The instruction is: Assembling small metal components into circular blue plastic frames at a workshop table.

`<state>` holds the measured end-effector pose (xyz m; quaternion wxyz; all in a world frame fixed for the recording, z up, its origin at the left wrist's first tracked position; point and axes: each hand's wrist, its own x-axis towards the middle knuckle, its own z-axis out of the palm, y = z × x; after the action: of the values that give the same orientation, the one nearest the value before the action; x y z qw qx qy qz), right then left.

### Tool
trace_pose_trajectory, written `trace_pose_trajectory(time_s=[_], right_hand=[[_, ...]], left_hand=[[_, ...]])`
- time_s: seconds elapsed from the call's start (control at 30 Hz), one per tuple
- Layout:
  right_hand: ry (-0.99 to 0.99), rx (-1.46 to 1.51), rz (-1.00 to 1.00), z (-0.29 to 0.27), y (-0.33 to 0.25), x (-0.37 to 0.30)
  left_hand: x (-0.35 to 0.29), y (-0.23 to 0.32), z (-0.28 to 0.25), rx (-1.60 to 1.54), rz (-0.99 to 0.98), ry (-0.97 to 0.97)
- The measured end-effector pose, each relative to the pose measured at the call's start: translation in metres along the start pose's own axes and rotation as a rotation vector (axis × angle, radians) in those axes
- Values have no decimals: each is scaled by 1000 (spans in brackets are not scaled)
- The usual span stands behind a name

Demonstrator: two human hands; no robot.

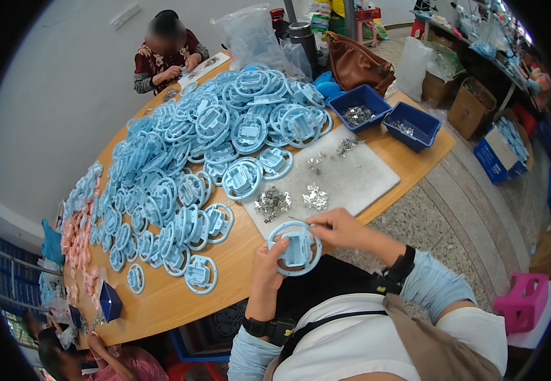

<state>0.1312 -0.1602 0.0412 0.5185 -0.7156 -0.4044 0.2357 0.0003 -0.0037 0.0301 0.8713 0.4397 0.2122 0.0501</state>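
Observation:
My left hand (266, 270) grips the rim of a light blue plastic toy steering wheel (297, 249), its boxy centre facing up, in front of me at the table edge. My right hand (339, 228) is at the wheel's upper right rim, fingers pinched on a thin, dark, narrow piece (299, 220) too small to name. Just beyond lie a heap of silvery metal clips (315, 197) and a darker heap of small metal parts (273, 203) on a pale board (364, 174). A large pile of similar blue wheels (242, 179) spreads to the left.
Two blue bins (413, 127) with small metal parts stand at the board's far right, by a brown handbag (358, 63). Pink plastic parts (80, 238) lie far left. Another person (167, 54) works across the table. A pink stool (522, 301) stands on the floor at right.

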Motion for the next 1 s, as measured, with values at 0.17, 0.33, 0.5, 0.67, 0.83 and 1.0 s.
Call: trace_pose_trajectory(time_s=[0.17,0.33,0.5,0.67,0.83,1.0], right_hand=[[491,-451,-104,-65,36,42],[510,-704,53,-78,46,55],[492,-592,51,-78,46,61],[467,-618,-16,-83,53,71],[466,-696,-64,-82,57,78],[439,-672,-95,-79,50,72]], left_hand=[[-1,1,11,12,68,89],[3,-9,0,-32,50,141],[3,-7,-1,-51,14,176],[8,-11,-7,-55,34,194],[7,-4,4,-56,1,178],[9,-8,-2,-44,-5,164]])
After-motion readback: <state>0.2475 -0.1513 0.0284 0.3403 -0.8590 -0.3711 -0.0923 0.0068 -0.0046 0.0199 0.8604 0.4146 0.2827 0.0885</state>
